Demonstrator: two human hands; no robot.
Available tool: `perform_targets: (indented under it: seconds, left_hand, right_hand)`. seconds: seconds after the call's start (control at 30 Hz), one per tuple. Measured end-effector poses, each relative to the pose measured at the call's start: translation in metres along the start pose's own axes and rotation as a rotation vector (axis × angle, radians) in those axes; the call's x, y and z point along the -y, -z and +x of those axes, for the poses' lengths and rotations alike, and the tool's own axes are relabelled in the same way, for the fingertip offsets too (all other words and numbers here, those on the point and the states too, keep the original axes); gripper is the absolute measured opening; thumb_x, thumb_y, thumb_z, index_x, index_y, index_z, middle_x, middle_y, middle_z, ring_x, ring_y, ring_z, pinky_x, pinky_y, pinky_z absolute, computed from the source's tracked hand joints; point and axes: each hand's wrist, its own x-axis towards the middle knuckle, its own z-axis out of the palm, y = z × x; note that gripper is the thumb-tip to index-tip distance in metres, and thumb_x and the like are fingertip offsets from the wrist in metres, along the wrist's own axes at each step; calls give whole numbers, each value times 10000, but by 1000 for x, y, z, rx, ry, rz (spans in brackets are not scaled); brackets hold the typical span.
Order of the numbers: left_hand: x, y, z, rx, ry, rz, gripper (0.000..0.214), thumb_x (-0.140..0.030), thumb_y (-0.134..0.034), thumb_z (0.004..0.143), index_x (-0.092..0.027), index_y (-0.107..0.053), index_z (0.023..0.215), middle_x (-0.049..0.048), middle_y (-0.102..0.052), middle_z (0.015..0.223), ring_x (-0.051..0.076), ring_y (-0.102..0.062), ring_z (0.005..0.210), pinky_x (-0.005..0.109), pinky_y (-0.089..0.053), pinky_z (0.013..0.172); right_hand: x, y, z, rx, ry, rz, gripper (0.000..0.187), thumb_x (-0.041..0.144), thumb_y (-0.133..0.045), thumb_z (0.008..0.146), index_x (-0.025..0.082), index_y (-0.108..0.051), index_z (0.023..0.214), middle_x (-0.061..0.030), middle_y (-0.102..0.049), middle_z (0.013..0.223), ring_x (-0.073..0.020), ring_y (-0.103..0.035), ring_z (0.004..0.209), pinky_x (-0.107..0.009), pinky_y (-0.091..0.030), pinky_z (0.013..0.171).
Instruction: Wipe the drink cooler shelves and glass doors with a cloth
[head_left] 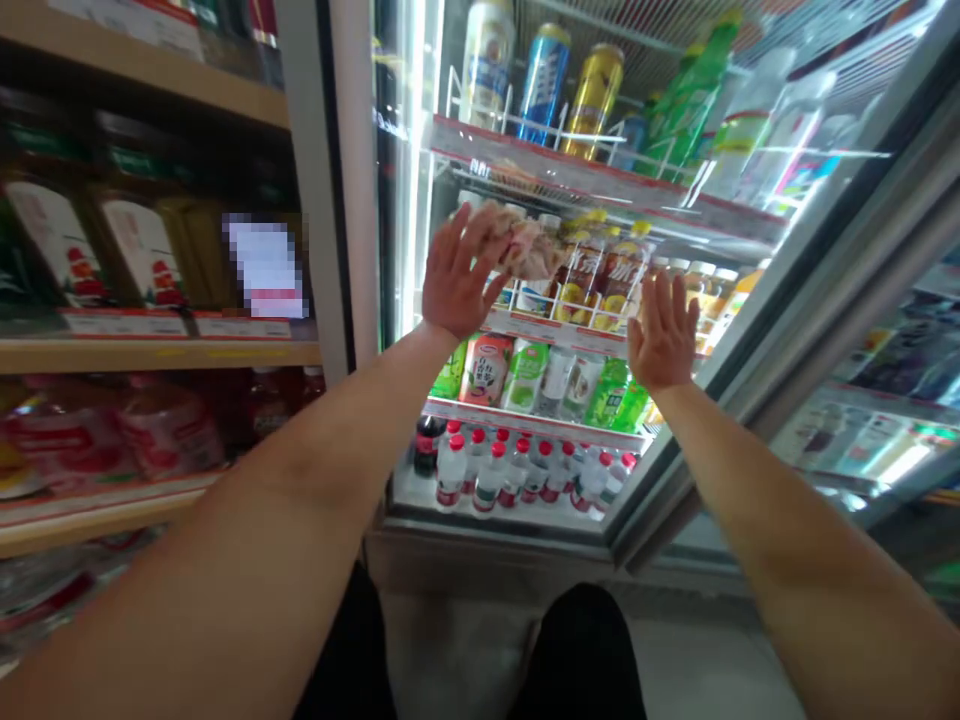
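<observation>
In the lit fridge (495, 532), three tall cans (544, 85) share a shelf (487, 145). The left hand (457, 270) holds one crumpled cloth (534, 250); the right hand's fingers (666, 305) stand slightly apart.

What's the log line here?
left hand: at crumpled beige-pink cloth, grip unclear | right hand: open, nothing seen held | before: lit, metal-framed drinks fridge

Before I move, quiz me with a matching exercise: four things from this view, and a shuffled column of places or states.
Things:
1. cloth
2. right hand
3. blue can
4. red-capped bottles

Places or states:
A. bottom of the fridge
B. raised, fingers extended
C. upper shelf
D. at the left hand

Pairs: 1-D, 2-B, 3-C, 4-A
</observation>
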Motion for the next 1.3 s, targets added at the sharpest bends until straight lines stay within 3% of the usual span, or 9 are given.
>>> perform_targets:
  seconds: [0.13, 0.23, 0.33, 0.5, 0.67, 0.77, 0.93, 1.13, 1.3]
  left_hand:
    - [-2, 12, -3, 7, -101, 92, 319, -467, -487, 1016, -302, -592, 1268, 4, -484, 1535, 241, -291, 1507, 528, -334, 1174]
    - [-7, 21, 0, 143, -192, 67, 226, -428, -486, 1018, -307, -648, 1121, -16, -642, 1363, 243, -553, 1302, 480, -469, 1043]
    - [-18, 28, 7, 255, -262, 9, 244, -412, -457, 1024, -254, -643, 1030, 41, -700, 1232, 251, -648, 1117, 463, -533, 936]
    - [-30, 37, 25, 321, -307, -49, 308, -294, -386, 1027, -275, -600, 1247, 72, -661, 1258, 251, -640, 1098, 451, -578, 871]
    - [-30, 34, 43, 245, -123, -51, 469, -236, -399, 987, -311, -507, 1438, -12, -500, 1517, 278, -556, 1271, 497, -546, 982]
    - [-32, 24, 36, 301, -59, -53, 481, -285, -371, 993, -283, -491, 1459, -45, -449, 1560, 315, -525, 1306, 578, -473, 1065]
    - [-27, 18, 27, 355, -175, -65, 452, -282, -331, 1035, -310, -538, 1436, -61, -525, 1496, 300, -572, 1233, 528, -531, 975]
    - [-3, 21, 44, 192, -33, -67, 528, -240, -409, 1004, -331, -406, 1524, -134, -392, 1579, 296, -478, 1320, 585, -408, 1122]
    - [0, 16, 16, 234, -131, -70, 464, -264, -438, 995, -349, -525, 1443, -52, -564, 1461, 283, -577, 1224, 488, -483, 1028]
  right_hand:
    - [7, -10, -7, -56, -37, 5, 598, 365, -320, 1012, 221, -281, 1591, -99, -351, 1626, -278, -221, 1544, -569, -203, 1248]
    - [9, -10, -6, -62, -31, 8, 598, 345, -318, 1009, 226, -275, 1593, -82, -351, 1626, -273, -228, 1542, -573, -203, 1252]
    - [8, -10, -6, -64, -30, -11, 593, 343, -306, 1008, 226, -281, 1589, -55, -341, 1630, -255, -217, 1546, -554, -200, 1261]
    - [9, -9, -7, -38, -41, -11, 593, 345, -293, 1010, 240, -265, 1593, -23, -312, 1644, -232, -181, 1555, -530, -182, 1273]
    - [11, -6, -5, -15, -65, 41, 595, 332, -289, 1006, 246, -266, 1594, -35, -321, 1643, -266, -194, 1552, -577, -190, 1259]
    - [11, -6, -5, -15, -71, 35, 595, 323, -295, 1000, 253, -279, 1591, -31, -335, 1637, -270, -205, 1549, -584, -190, 1259]
    - [11, -6, -4, -14, -64, 37, 596, 309, -294, 999, 257, -274, 1592, -19, -322, 1642, -254, -198, 1552, -559, -188, 1267]
    - [12, -5, -3, -1, -75, 68, 617, 288, -313, 986, 278, -245, 1599, -13, -319, 1643, -265, -197, 1552, -582, -186, 1262]
    - [11, -7, -4, -13, -62, 33, 601, 301, -318, 987, 255, -291, 1585, -7, -323, 1641, -240, -199, 1551, -534, -180, 1277]
